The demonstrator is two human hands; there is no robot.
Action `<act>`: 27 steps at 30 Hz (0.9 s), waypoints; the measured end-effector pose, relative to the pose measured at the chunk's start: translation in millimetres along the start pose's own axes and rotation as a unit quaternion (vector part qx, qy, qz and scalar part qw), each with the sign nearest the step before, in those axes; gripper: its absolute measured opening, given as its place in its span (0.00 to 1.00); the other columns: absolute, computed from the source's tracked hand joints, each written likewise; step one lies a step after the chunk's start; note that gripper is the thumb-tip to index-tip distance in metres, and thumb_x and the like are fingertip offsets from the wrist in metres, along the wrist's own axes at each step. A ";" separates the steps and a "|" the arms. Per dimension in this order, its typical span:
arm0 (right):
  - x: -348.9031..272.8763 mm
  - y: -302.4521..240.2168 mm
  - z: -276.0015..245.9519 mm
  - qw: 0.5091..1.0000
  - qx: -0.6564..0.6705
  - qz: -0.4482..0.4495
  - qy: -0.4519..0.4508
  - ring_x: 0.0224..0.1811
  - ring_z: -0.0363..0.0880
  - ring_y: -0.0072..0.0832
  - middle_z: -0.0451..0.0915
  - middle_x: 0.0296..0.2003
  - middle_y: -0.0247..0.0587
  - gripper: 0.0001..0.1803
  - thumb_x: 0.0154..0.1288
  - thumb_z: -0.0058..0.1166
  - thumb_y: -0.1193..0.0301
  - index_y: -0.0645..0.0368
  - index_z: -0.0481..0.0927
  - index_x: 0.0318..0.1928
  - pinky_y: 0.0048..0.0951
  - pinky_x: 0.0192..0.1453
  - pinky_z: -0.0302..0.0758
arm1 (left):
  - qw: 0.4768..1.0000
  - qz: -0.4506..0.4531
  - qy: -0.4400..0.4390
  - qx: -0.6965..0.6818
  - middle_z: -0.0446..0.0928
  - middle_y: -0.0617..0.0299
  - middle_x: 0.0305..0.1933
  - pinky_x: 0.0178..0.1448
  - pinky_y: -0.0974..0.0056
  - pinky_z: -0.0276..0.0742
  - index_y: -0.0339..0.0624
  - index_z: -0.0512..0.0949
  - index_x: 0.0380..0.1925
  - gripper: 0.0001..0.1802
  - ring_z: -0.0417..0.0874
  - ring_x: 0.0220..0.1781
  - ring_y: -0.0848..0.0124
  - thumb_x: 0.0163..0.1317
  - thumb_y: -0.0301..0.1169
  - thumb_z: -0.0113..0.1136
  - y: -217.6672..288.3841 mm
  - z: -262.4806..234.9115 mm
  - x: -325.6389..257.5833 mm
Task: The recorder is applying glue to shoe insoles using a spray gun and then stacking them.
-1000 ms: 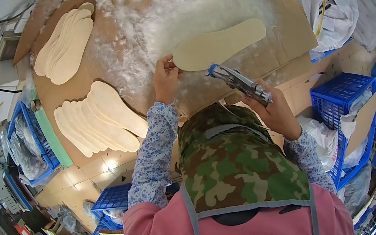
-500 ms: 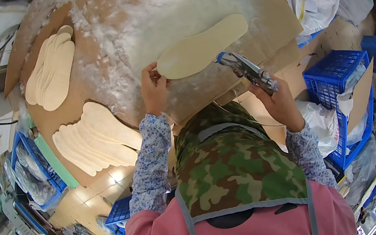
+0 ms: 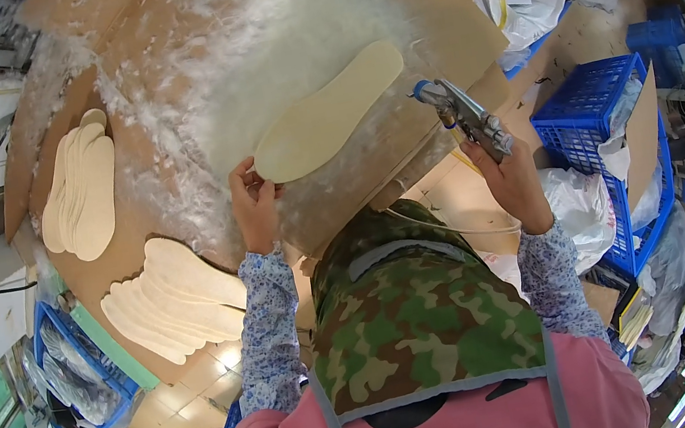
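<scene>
head: insole [image 3: 330, 117], wide end in left grip [image 3: 255, 204]

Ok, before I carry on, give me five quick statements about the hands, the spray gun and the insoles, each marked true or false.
1. The right hand holds the spray gun. True.
2. The left hand is at the narrow end of the single insole. False: it is at the wide end.
3. The fanned-out insoles lie to the right of the single insole. False: they lie to its left.
4. A blue crate stands to the right of the right hand. True.
5. The single insole lies on top of the fanned-out insoles. False: it lies apart from them.
</scene>
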State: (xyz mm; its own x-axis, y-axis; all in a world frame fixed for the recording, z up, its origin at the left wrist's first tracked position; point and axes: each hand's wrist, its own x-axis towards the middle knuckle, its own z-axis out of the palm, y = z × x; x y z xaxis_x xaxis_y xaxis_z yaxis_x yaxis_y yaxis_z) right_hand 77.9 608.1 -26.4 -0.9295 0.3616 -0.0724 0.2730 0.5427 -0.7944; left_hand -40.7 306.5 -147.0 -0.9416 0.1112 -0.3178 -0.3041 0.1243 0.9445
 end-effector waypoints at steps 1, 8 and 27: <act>-0.9 1.1 -1.6 1.000 -0.002 0.001 0.004 0.22 0.70 0.30 0.74 0.21 0.44 0.11 0.63 0.55 0.71 0.65 0.73 0.42 0.29 0.28 0.68 | 1.000 -0.002 0.004 -0.001 0.71 0.57 0.41 0.38 0.70 0.78 0.35 0.63 0.54 0.21 0.78 0.37 0.73 0.60 0.18 0.50 2.0 0.8 -0.5; -11.9 -3.5 -2.9 1.000 -0.008 0.024 0.016 0.21 0.68 0.27 0.72 0.20 0.41 0.10 0.63 0.54 0.71 0.64 0.73 0.41 0.27 0.27 0.66 | 1.000 0.011 -0.005 -0.001 0.71 0.58 0.41 0.38 0.71 0.78 0.35 0.64 0.54 0.21 0.78 0.37 0.73 0.60 0.18 0.50 0.9 -0.6 -1.1; -33.3 -40.4 38.0 0.993 0.026 0.004 -0.112 0.27 0.75 0.40 0.77 0.28 0.47 0.12 0.60 0.57 0.72 0.60 0.73 0.43 0.32 0.32 0.71 | 1.000 0.017 -0.013 0.005 0.72 0.56 0.40 0.37 0.70 0.79 0.34 0.64 0.53 0.20 0.79 0.36 0.72 0.61 0.20 0.51 -2.7 -3.4 1.5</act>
State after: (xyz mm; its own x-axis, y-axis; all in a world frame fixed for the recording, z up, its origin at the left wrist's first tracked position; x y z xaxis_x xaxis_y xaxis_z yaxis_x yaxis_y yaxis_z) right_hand 88.4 545.3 -14.8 -0.9607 0.1847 -0.2074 0.2734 0.4988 -0.8225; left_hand -41.8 302.9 -149.8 -0.9471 0.1405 -0.2886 -0.2713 0.1302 0.9536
